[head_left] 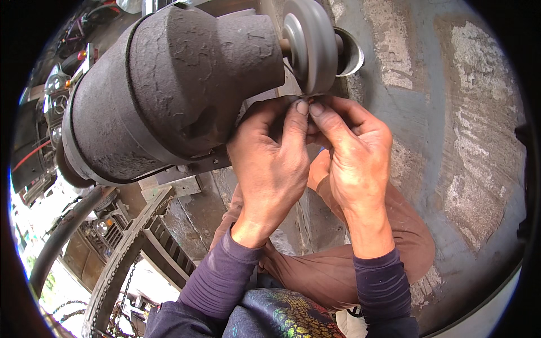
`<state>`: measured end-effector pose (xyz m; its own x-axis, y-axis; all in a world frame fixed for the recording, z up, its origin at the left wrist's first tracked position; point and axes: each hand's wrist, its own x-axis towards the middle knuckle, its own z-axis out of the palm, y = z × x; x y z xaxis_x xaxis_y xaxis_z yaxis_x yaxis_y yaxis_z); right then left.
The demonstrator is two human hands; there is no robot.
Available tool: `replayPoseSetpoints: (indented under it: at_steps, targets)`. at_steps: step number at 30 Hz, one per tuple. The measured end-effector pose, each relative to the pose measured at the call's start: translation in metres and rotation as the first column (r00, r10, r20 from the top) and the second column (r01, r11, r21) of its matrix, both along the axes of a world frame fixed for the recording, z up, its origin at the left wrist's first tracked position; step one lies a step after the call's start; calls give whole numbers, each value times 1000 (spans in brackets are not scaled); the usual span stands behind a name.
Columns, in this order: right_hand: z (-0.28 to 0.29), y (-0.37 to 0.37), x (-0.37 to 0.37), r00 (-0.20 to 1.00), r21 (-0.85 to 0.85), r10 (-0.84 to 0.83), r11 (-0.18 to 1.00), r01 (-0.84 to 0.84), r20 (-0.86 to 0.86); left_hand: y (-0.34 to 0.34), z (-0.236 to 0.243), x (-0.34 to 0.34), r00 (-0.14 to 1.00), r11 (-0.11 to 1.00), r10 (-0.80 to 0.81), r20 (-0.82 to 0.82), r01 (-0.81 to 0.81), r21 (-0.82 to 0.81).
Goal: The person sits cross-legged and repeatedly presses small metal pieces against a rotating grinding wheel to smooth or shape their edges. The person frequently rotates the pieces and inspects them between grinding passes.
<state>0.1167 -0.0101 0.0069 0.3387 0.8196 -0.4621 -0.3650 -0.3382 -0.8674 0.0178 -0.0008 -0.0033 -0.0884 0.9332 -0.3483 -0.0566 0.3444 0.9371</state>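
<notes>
Both hands, the left hand (270, 163) and right hand (355, 163), pinch one small, mostly hidden piece (311, 101) against the grey grinding wheel (315, 45) beside the dusty motor housing (169, 90).

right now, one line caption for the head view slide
Both bare hands pinch something tiny under a grey grinding wheel.

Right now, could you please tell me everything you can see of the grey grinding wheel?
The grinding wheel is a grey, dusty disc seen almost edge-on, mounted on a short shaft sticking out of the big, grime-caked motor housing. Its lower rim sits just above the fingertips of the left hand and right hand, which pinch something too small to identify against it.
</notes>
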Motion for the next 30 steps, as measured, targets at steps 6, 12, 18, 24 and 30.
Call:
replayPoseSetpoints:
  at_steps: [6, 12, 18, 24, 30]
  targets:
    - [1, 0, 1, 1000, -2, -7, 1000, 7, -18, 1, 1, 1, 1000, 1000, -12, -6, 11, -16]
    - [4, -2, 5, 999, -33, 34, 999, -35, -33, 2, 1, 0, 999, 999, -42, -19, 42, -18]
    - [4, -2, 6, 998, -30, 29, 999, -30, -55, 3, -1, 0, 997, 998, -65, -33, 65, 2]
    - [4, -1, 5, 998, -26, 40, 999, -41, -42, 2, 2, 0, 999, 999, -32, -19, 31, -33]
    - [2, -1, 0, 1000, 4, 5, 1000, -5, 8, 1, 2, -1, 999, 1000, -11, -33, 10, -14]
